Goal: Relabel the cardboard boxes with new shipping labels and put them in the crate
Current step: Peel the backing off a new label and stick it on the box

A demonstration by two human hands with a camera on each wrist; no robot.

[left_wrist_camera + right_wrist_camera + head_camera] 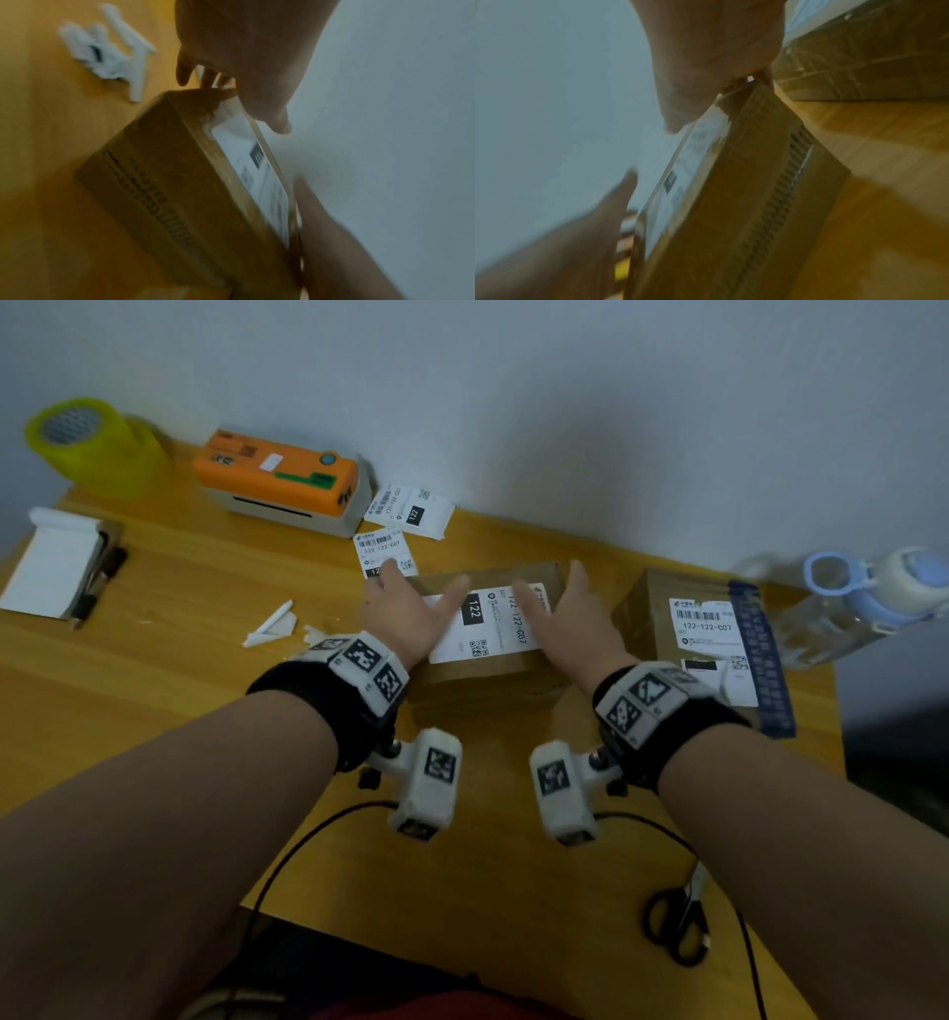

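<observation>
A cardboard box (482, 680) stands at the table's middle with a white shipping label (488, 629) on its top. My left hand (421, 595) is at the box's left end, fingers straight and reaching past the far edge, thumb over the label. My right hand (554, 595) mirrors it at the right end. In the left wrist view the left hand's fingers (208, 79) hang just past the box (180, 182). The right wrist view shows the right hand (706, 50) at the box's (731, 203) corner. A second labelled box (652, 608) stands to the right. No crate is in view.
Two loose labels (382, 552) lie behind the box beside an orange label printer (277, 474). A yellow tape roll (87, 439) and a white paper pad (51, 562) are at the left, paper scraps (274, 624) near my left wrist, scissors (678, 922) front right, and a water bottle (862, 598) far right.
</observation>
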